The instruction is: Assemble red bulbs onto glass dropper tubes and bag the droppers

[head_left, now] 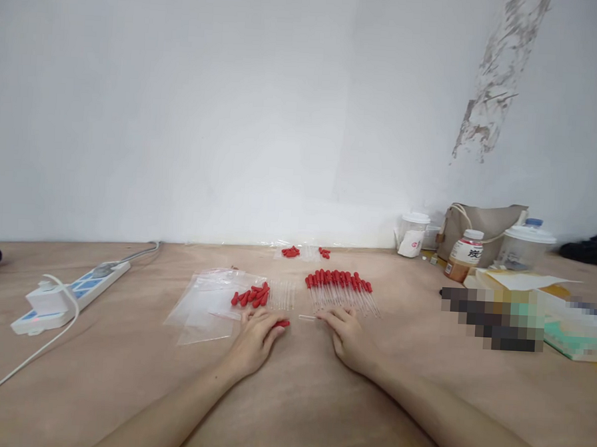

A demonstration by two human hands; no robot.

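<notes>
My left hand (256, 338) is closed on a red rubber bulb (283, 323), which pokes out past the fingertips toward the right. Facing it across a small gap, my right hand (348, 338) pinches a thin clear glass tube (307, 317) that points left toward the bulb. Bulb and tube are apart. Behind the left hand lie a pile of loose red bulbs (252, 294) and a row of bare glass tubes (281, 294). Beyond my right hand, several droppers with red bulbs (342, 287) lie side by side, bulbs toward the wall.
Clear plastic bags (201, 305) lie flat at the left. More red bulbs (291, 252) sit in plastic by the wall. A white power strip (74, 298) with a cable is far left. A lidded cup (412, 235), a drink bottle (463, 255) and a bag (483, 223) stand at right.
</notes>
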